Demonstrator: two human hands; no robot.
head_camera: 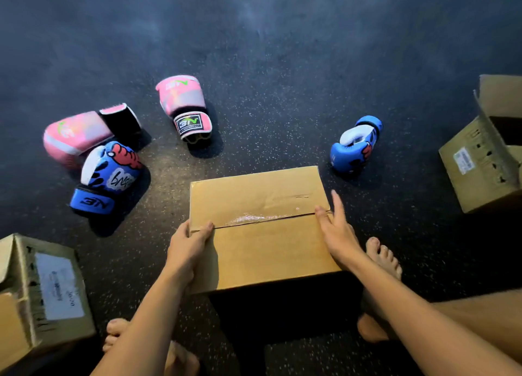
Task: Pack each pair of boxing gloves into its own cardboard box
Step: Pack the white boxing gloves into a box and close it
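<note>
A closed cardboard box [262,234] sits on the dark speckled floor [282,79] directly in front of the person. Its top flaps meet along a taped seam. The hands are apart, one at each end of that seam. The left hand [186,245] grips the box's left edge, with the thumb on top and the fingers curled over the side. The right hand [336,231] lies against the right edge, fingers straight along the side and thumb resting on top.

All four gloves lie on the floor beyond the box, clear of both hands. To the left, a blue glove [108,175] leans against a pink glove [76,135]. A second pink glove [183,104] lies farther back, with its cuff toward the person. A second blue glove [354,144] lies near the box's far right corner.

An open box [477,166] stands at the right edge of view, well apart from the hands. A labelled box [42,296] stands at the lower left. A bare foot [384,257] rests just beside the closed box on the right.
</note>
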